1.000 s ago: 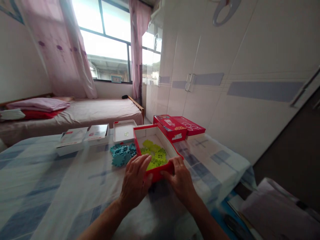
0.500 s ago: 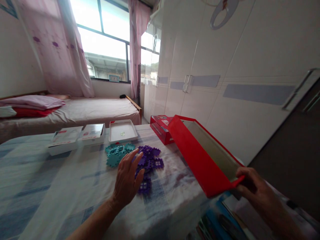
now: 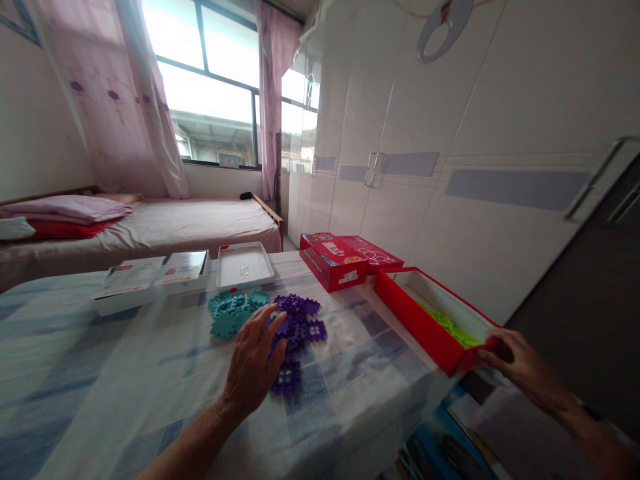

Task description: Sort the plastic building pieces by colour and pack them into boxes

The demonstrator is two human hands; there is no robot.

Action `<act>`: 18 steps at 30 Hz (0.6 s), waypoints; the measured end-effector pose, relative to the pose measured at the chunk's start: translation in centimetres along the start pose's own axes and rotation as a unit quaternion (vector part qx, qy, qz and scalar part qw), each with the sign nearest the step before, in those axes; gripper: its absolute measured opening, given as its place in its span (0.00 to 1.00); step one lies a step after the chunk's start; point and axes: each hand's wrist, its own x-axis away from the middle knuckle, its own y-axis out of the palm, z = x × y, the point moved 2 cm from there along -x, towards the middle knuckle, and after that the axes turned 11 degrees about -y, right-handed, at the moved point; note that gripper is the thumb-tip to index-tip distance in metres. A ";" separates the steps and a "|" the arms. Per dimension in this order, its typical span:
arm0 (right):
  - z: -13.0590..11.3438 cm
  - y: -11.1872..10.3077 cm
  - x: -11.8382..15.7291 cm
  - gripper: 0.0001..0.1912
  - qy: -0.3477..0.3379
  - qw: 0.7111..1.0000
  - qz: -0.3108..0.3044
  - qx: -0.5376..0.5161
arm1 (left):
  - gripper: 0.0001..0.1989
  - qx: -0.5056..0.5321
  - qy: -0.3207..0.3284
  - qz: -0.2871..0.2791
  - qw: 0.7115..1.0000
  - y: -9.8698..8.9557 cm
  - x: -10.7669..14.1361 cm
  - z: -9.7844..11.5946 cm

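Observation:
My left hand [image 3: 256,353] hovers over or rests on the left part of a pile of purple toothed pieces [image 3: 299,320], its fingers spread. Teal toothed pieces [image 3: 231,313] lie just left of the purple ones. On the right, my right hand [image 3: 515,357] grips the near corner of a long red open box [image 3: 420,327]. Lime green pieces [image 3: 453,328] show inside that box, which sits at the right side of the table.
Two red closed boxes [image 3: 333,260] stand at the table's back right. A white shallow tray [image 3: 245,265] and white boxes [image 3: 127,303] are at the back left. Books or packets [image 3: 440,440] lie below the table's right edge.
The red open box has moved down and right, from tilted to nearly level, with my right hand on it. Its green contents and the closed red boxes now show. My left hand has hardly moved.

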 end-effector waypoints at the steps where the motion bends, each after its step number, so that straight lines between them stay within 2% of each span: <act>1: -0.1 0.2 0.0 0.36 -0.006 1.000 0.004 0.013 | 0.19 -0.001 -0.001 -0.001 1.000 0.0 0.0 0.0; 3: -0.8 0.6 0.2 0.38 -0.021 0.998 0.002 0.053 | 0.19 -0.001 -0.003 -0.004 1.000 0.0 0.0 -0.1; 7: -4.0 1.4 1.1 0.39 -0.025 0.991 -0.042 0.128 | 0.18 -0.003 -0.003 -0.010 1.000 0.1 0.1 -0.2; 10: -5.9 2.0 1.1 0.37 -0.025 0.985 -0.056 0.160 | 0.17 -0.004 0.001 -0.016 1.000 0.2 0.2 -0.2; 14: -5.8 2.2 -0.4 0.26 -0.047 0.991 -0.047 0.119 | 0.15 -0.005 0.013 -0.041 0.999 0.6 0.4 -0.2; 18: -4.5 2.0 -1.8 0.23 -0.073 0.994 -0.025 0.080 | 0.13 -0.006 0.029 -0.060 0.998 0.9 0.6 -0.1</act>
